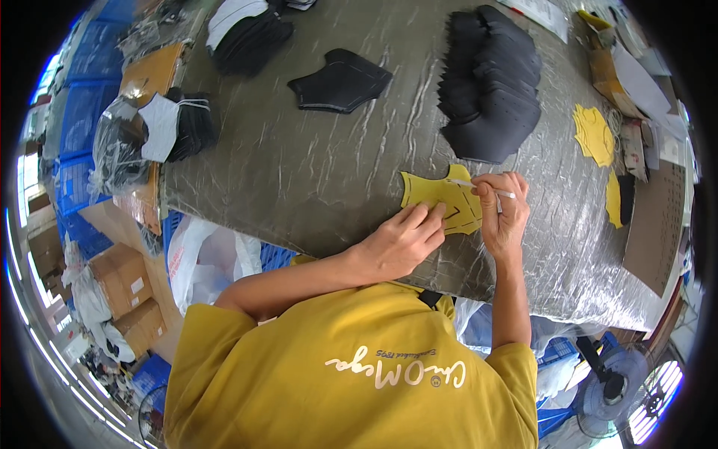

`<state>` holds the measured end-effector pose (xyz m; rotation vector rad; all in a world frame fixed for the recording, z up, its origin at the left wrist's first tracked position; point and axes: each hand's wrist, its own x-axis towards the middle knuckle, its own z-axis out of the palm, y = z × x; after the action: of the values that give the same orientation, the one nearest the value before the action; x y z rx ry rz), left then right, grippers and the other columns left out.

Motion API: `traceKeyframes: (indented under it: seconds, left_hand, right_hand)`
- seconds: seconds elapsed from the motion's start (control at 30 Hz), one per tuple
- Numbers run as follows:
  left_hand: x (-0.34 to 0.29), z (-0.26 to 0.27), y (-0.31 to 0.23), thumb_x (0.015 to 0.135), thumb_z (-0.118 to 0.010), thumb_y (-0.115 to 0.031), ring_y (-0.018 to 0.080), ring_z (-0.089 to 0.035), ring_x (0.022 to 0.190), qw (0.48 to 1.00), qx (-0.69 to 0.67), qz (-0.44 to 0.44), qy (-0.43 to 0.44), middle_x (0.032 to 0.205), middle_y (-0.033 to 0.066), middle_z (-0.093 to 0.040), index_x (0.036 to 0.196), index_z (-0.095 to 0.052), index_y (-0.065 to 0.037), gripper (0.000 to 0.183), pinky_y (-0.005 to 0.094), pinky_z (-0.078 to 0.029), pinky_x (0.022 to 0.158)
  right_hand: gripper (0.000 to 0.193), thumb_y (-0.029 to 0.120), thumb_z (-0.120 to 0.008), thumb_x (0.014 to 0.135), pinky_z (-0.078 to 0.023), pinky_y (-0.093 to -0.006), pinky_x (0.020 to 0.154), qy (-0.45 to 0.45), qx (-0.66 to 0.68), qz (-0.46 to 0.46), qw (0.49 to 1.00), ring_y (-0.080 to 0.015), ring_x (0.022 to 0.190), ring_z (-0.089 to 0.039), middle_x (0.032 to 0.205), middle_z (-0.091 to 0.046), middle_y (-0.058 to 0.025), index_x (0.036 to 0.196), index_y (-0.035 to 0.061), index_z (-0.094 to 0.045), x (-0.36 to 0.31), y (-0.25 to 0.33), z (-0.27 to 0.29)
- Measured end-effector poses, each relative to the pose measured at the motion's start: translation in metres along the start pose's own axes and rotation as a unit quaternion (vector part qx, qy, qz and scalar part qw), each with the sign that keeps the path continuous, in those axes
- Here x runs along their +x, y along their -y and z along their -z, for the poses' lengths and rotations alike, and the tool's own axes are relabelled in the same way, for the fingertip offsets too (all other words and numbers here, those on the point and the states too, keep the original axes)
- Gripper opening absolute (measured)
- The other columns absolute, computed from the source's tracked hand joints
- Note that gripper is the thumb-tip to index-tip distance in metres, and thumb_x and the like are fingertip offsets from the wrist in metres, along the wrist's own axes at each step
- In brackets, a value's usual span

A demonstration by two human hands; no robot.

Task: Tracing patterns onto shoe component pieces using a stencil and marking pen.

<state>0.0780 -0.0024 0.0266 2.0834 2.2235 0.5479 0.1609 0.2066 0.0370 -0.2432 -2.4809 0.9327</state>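
A yellow template [424,189] with cut slots and a dark mark lies near the front edge of the table. My left hand [402,241] rests on its near edge, fingers bent and fingertips pressing down, gripping nothing. My right hand [502,213] is closed around a slim white pen [505,194], whose tip touches the template near its upper right part. Whether a piece lies underneath the template cannot be seen. Beyond my hands, a single black cut piece [340,82] with pale lines along its edges lies flat.
A fanned stack of black pieces [490,86] lies beyond my right hand. Tied black pieces [196,127] with a white one sit at the left edge, near another pile [250,41]. More yellow templates [594,135] and a cardboard sheet [655,224] lie at right. A fan [615,387] stands lower right.
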Motion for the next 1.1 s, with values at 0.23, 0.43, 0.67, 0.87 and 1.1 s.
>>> traceKeyframes:
  seconds: [0.23, 0.43, 0.67, 0.87, 1.1]
  left_hand:
    - [0.000, 0.000, 0.001, 0.080, -0.067, -0.011, 0.0285, -0.058, 0.119, 1.000, -0.010, 0.006, 0.006, 0.140, 0.0164, -0.060, 0.120, -0.068, -0.001, 0.041, 0.0339, -0.057, 0.098]
    - [0.001, 0.001, -0.001, 0.080, -0.068, -0.010, 0.0287, -0.058, 0.119, 1.000, -0.012, 0.009, 0.007, 0.139, 0.0151, -0.061, 0.121, -0.068, -0.001, 0.042, 0.0334, -0.057, 0.096]
    - [0.003, 0.000, -0.002, 0.080, -0.067, -0.008, 0.0296, -0.058, 0.119, 1.000, -0.019, 0.011, 0.014, 0.138, 0.0155, -0.061, 0.122, -0.068, -0.001, 0.043, 0.0339, -0.058, 0.096]
    - [0.002, -0.002, -0.001, 0.078, -0.067, -0.006, 0.0302, -0.058, 0.123, 1.000, -0.022, 0.016, 0.002, 0.140, 0.0168, -0.061, 0.123, -0.069, 0.000, 0.045, 0.0335, -0.058, 0.097]
    - [0.002, -0.002, 0.000, 0.077, -0.069, -0.004, 0.0287, -0.060, 0.122, 0.999, -0.035, 0.021, -0.005, 0.140, 0.0155, -0.062, 0.122, -0.070, 0.001, 0.046, 0.0333, -0.058, 0.096]
  right_hand:
    - [0.004, 0.011, -0.068, 0.098, -0.041, -0.0388, 0.090, -0.018, -0.027, -0.030, 0.999, -0.0210, 0.074, -0.058, 0.085, -0.069, 0.0000, 0.097, 0.0081, -0.070, -0.015, -0.004, 0.006]
    - [0.003, 0.006, -0.070, 0.094, -0.041, -0.0398, 0.089, 0.000, -0.027, -0.006, 1.000, -0.0201, 0.075, -0.060, 0.088, -0.071, 0.0014, 0.094, 0.0095, -0.071, -0.009, -0.002, 0.005]
    - [0.008, 0.003, -0.072, 0.091, -0.041, -0.0410, 0.092, -0.015, -0.111, -0.021, 0.993, -0.0206, 0.076, -0.062, 0.087, -0.072, 0.0010, 0.094, 0.0102, -0.069, -0.040, 0.003, 0.023]
    - [0.007, 0.004, -0.069, 0.094, -0.041, -0.0421, 0.093, -0.028, -0.148, -0.044, 0.988, -0.0221, 0.076, -0.061, 0.086, -0.070, -0.0003, 0.096, 0.0097, -0.067, -0.068, 0.012, 0.036]
    - [0.010, 0.005, -0.071, 0.091, -0.040, -0.0438, 0.093, -0.034, -0.075, -0.028, 0.996, -0.0237, 0.072, -0.058, 0.080, -0.066, -0.0004, 0.097, 0.0110, -0.066, -0.072, 0.022, 0.033]
